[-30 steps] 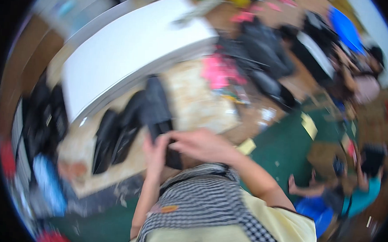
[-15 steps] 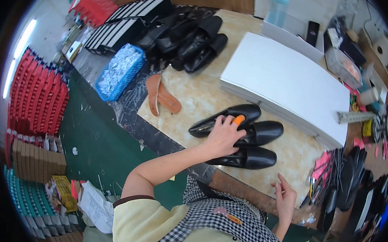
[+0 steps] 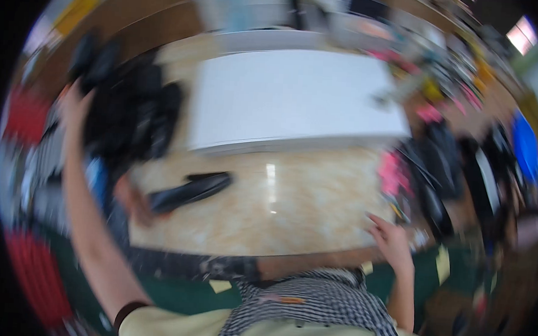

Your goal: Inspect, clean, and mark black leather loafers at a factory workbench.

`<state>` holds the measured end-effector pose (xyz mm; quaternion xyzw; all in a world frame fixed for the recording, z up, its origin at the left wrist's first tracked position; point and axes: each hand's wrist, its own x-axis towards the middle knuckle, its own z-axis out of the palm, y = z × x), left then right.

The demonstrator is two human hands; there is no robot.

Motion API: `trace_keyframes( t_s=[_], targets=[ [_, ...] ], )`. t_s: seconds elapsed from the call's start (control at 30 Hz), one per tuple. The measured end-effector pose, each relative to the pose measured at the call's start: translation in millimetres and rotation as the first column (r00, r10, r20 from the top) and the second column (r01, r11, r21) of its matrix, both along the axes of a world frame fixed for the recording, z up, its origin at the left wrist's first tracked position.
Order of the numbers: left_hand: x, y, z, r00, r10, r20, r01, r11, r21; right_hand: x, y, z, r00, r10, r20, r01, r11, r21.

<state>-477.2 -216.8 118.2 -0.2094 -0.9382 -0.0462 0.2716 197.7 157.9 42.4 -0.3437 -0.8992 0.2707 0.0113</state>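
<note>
My left hand (image 3: 74, 106) is stretched out to the far left, blurred, with its fingers around the near end of a pair of black shoes (image 3: 95, 61). Beside it lies a dark heap of black shoes (image 3: 135, 109), too smeared to separate. Nearer to me, a black shoe (image 3: 191, 192) rests on the marbled tabletop, with another dark piece partly behind it. Its end meets the brown insoles (image 3: 134, 200). Over the table's front edge, my right hand (image 3: 390, 241) hangs empty, its index finger extended and the others loosely bent.
A large white box (image 3: 297, 99) takes up the back of the marbled tabletop (image 3: 304, 200). To the right lie pink scraps (image 3: 393, 174), thin tools and more black shoe parts (image 3: 440, 159). A blue basket (image 3: 96, 180) stands at the left, partly hidden by my arm.
My left hand has swung from the three shoes in front of the white box to the far-left heap. The shoes have left that spot; one lies by the insoles. The view has turned left.
</note>
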Motion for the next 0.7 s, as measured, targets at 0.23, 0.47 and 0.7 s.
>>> trace_keyframes(
  t_s=[0.23,0.47,0.7],
  targets=[
    [-52.7,-35.5,-100.1,0.926,-0.328,0.187,0.338,0.941,-0.02,45.5,41.5,21.1,0.996,-0.089,-0.013,0.09,0.995,0.052],
    [340.6,145.6,-60.9,0.623,-0.699,0.352,0.713,0.692,0.112,111.6,262.2,-22.7,0.815,-0.4,-0.42,0.532,0.804,0.266],
    [415.4,85.4,-75.8,0.693,-0.404,0.596,0.645,0.717,-0.265,84.0,389.5,-68.0,0.913,-0.408,0.027,0.408,0.913,-0.007]
  ],
)
